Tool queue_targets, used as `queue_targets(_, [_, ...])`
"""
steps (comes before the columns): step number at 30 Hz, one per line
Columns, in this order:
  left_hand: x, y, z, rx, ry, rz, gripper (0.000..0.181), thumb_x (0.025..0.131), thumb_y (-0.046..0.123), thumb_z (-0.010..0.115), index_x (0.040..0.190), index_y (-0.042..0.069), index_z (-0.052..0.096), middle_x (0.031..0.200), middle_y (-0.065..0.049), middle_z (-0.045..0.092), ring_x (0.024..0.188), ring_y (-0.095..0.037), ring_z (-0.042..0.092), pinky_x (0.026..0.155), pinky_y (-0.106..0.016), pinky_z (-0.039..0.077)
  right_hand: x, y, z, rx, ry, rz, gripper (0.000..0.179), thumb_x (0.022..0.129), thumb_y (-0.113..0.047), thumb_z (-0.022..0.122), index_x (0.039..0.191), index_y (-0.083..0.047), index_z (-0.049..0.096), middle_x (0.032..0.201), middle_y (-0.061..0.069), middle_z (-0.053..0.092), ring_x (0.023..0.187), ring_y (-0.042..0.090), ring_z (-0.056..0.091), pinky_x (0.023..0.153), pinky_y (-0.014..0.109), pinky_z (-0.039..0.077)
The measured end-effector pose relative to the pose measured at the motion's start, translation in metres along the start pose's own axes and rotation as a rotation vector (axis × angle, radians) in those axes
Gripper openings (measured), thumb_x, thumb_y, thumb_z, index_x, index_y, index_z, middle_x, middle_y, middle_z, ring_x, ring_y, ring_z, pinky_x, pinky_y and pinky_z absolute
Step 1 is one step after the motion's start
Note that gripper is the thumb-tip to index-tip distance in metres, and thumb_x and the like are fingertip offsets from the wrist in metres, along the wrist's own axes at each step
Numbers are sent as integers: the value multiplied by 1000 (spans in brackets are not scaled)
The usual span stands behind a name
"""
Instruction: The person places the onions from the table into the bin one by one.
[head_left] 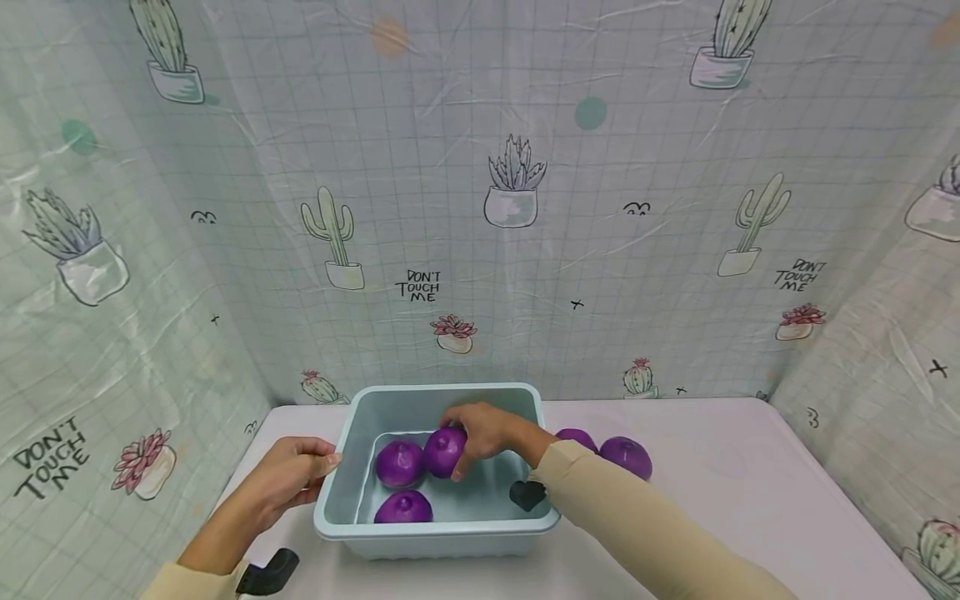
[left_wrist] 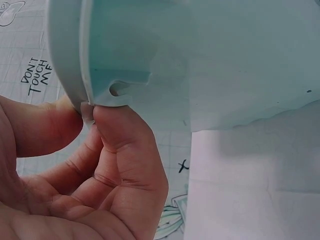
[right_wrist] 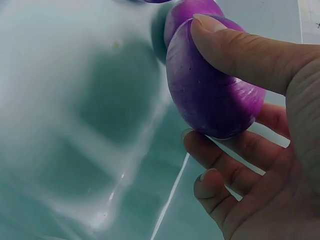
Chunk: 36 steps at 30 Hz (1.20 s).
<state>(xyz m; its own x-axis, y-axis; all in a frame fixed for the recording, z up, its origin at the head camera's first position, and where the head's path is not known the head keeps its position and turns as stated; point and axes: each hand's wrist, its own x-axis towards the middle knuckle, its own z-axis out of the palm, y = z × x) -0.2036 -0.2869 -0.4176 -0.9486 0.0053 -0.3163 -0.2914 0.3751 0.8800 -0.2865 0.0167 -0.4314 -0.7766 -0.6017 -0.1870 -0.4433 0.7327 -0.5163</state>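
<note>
A light blue-green plastic basin (head_left: 435,542) sits on the table. My left hand (head_left: 288,475) pinches its left rim between thumb and fingers; the left wrist view shows the rim (left_wrist: 86,55) between the thumb and a bent index finger. Inside the basin, my right hand (head_left: 480,433) grips a glossy purple onion (head_left: 445,452), thumb on one side and fingers on the other. In the right wrist view this onion (right_wrist: 212,85) covers part of another one behind it. Two more onions lie in the basin, one at the left (head_left: 400,463) and one near the front wall (head_left: 403,507).
Right of the basin, two purple onions (head_left: 626,457) lie on the white table (head_left: 720,500), one partly hidden by the right forearm. A cactus-print sheet (head_left: 465,250) stands behind and at both sides of the table.
</note>
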Motion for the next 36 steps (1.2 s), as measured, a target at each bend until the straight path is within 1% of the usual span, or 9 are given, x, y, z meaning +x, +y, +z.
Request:
queue_targets(6, [0, 0, 0, 0, -2, 3, 23, 101, 10, 63, 115, -7, 63, 91, -4, 69, 77, -16, 65, 69, -32, 58, -1, 0, 1, -2, -6, 24, 76, 70, -23, 97, 137, -13, 62, 130, 7, 69, 114, 19, 65, 101, 34, 54])
queue_targets(11, [-1, 2, 1, 11, 12, -7, 23, 100, 10, 63, 115, -7, 63, 92, -5, 69, 77, -17, 64, 70, -32, 58, -4, -1, 0, -30, -17, 72, 79, 75, -27, 95, 143, -13, 58, 135, 11, 68, 121, 23, 65, 105, 38, 53])
queue_targets(15, [-2, 3, 2, 24, 19, -12, 22, 100, 10, 63, 115, -6, 63, 92, -6, 69, 78, -18, 63, 70, -33, 57, -6, -3, -1, -53, -14, 104, 74, 77, -28, 93, 141, -12, 59, 134, 14, 69, 120, 24, 66, 106, 40, 53])
queue_targets(19, [-2, 4, 3, 35, 26, -17, 24, 99, 11, 64, 116, -6, 63, 93, -7, 69, 78, -19, 62, 70, -33, 57, -10, -6, -7, -55, -6, 92, 68, 78, -27, 91, 137, -9, 63, 131, 15, 70, 118, 26, 67, 104, 41, 55])
queue_targets(23, [-2, 3, 2, 44, 33, -23, 26, 99, 11, 64, 117, -7, 63, 94, -7, 69, 79, -19, 62, 70, -32, 57, -18, -10, -24, -25, -1, 65, 62, 80, -26, 89, 134, -8, 65, 131, 17, 71, 121, 30, 67, 103, 44, 54])
queue_targets(27, [-2, 2, 2, 44, 33, -25, 25, 100, 11, 64, 117, -7, 63, 94, -7, 69, 79, -19, 62, 70, -33, 57, -34, -14, -47, 50, 9, 49, 59, 81, -27, 87, 134, -12, 66, 130, 14, 72, 125, 32, 65, 105, 48, 53])
queue_targets(30, [-1, 2, 2, 51, 32, -23, 26, 100, 11, 63, 118, -7, 63, 94, -7, 69, 79, -19, 62, 71, -33, 57, -51, -12, -64, 102, 32, 30, 58, 82, -27, 87, 135, -16, 66, 128, 10, 72, 120, 30, 66, 101, 46, 54])
queue_targets(33, [-1, 3, 2, 57, 29, -23, 26, 100, 12, 63, 119, -7, 63, 95, -7, 69, 79, -19, 62, 71, -33, 58, -73, -1, -79, 153, 53, 4, 59, 83, -27, 87, 137, -15, 65, 129, 9, 71, 109, 25, 66, 91, 40, 56])
queue_targets(36, [-1, 4, 1, 63, 23, -20, 27, 101, 13, 63, 120, -7, 62, 96, -7, 69, 80, -19, 62, 72, -33, 58, -99, 19, -89, 182, 98, -1, 60, 84, -27, 86, 138, -14, 63, 129, 10, 70, 99, 21, 63, 81, 34, 55])
